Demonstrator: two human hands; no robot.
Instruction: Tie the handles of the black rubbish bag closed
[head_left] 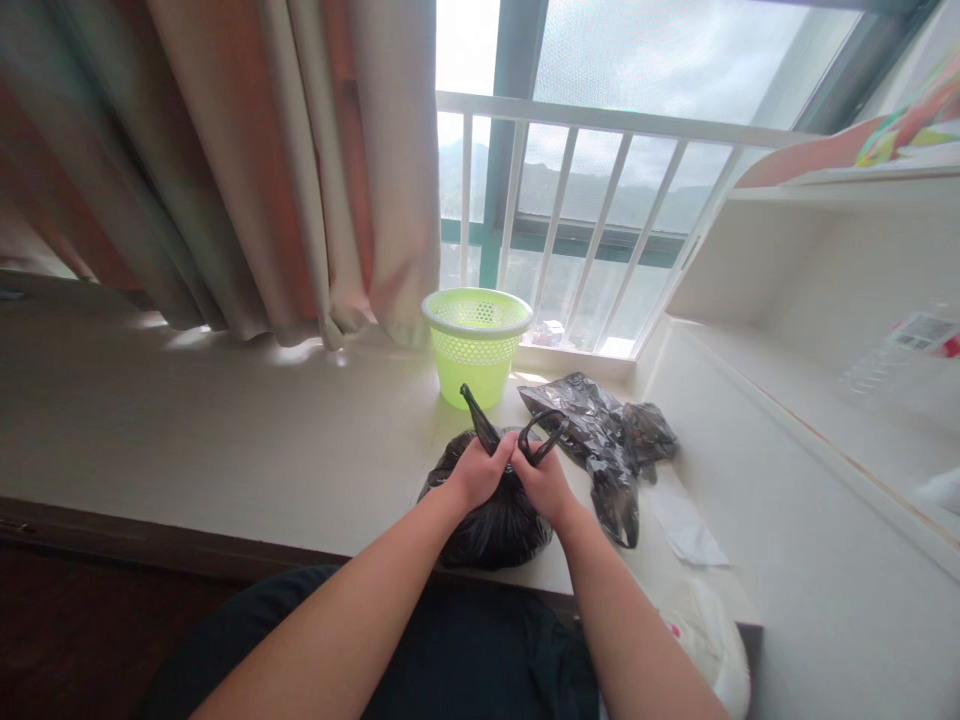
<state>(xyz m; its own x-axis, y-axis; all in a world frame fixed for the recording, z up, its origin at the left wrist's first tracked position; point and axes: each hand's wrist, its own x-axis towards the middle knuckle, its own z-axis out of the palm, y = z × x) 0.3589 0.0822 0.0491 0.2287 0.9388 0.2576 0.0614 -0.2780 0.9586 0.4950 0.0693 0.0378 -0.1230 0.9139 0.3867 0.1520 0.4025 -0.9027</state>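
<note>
A full black plastic bag (495, 530) rests on the pale ledge close to my body, its top gathered between my hands. My left hand (480, 472) is closed around one twisted handle, which sticks up toward the back. My right hand (541, 482) grips the other handle, and a loop of it stands out above the fingers. Both hands meet at the bag's neck, thumbs side by side. Right behind the bag stands a light green perforated basket (472, 375) with a pale rim. To the right, a flattened black plastic bag (592, 425) lies crumpled on the ledge.
A white paper sheet (690, 525) lies right of the flat bag. White railings (574, 200) and a window rise behind the basket. Curtains (300, 180) hang at the left. White shelving (787, 420) holding a clear plastic bottle (900, 350) borders the right side.
</note>
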